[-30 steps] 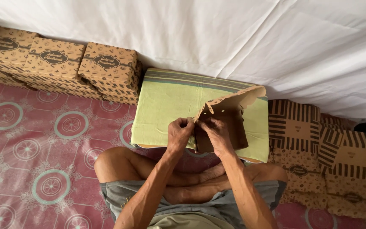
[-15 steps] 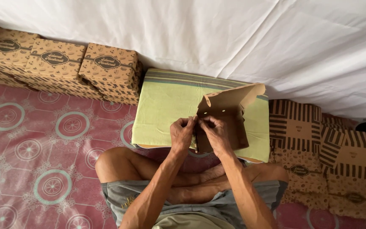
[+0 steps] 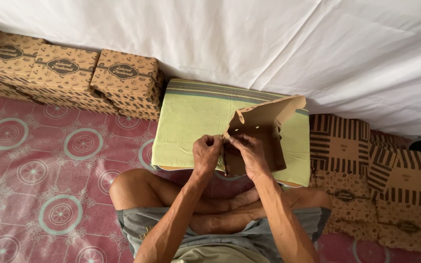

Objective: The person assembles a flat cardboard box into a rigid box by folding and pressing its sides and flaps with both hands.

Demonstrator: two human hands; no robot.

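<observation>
Brown cardboard, half folded into a box (image 3: 261,131), sits in the middle of things, raised just above the near edge of a green cushion (image 3: 191,126) and tilted, with its plain inner face and a few small round holes turned up toward the camera. One flap sticks up and away toward the far right corner of the cushion. The left hand (image 3: 206,155) has its fingers curled and pinched shut on the box's near left corner. The right hand (image 3: 252,156) meets it there, thumb and fingers closed on the same edge while the rest of the hand lies over the darker lower panel; exactly which tab each fingertip grips is hard to make out, since the knuckles cover it.

The cushion lies flat on a red floor mat (image 3: 40,160) printed with pale circles, its far end striped in grey-green. On the near side of the cushion are the person's crossed bare legs (image 3: 171,190) and grey shorts (image 3: 162,229). To the cushion's left, touching its far corner, a row of finished brown patterned boxes (image 3: 69,78) is stacked along the mat. To its right, a pile of flat box blanks (image 3: 366,170), striped and patterned, lies spread out. Beyond the cushion, white cloth (image 3: 249,44) fills the whole far side.
</observation>
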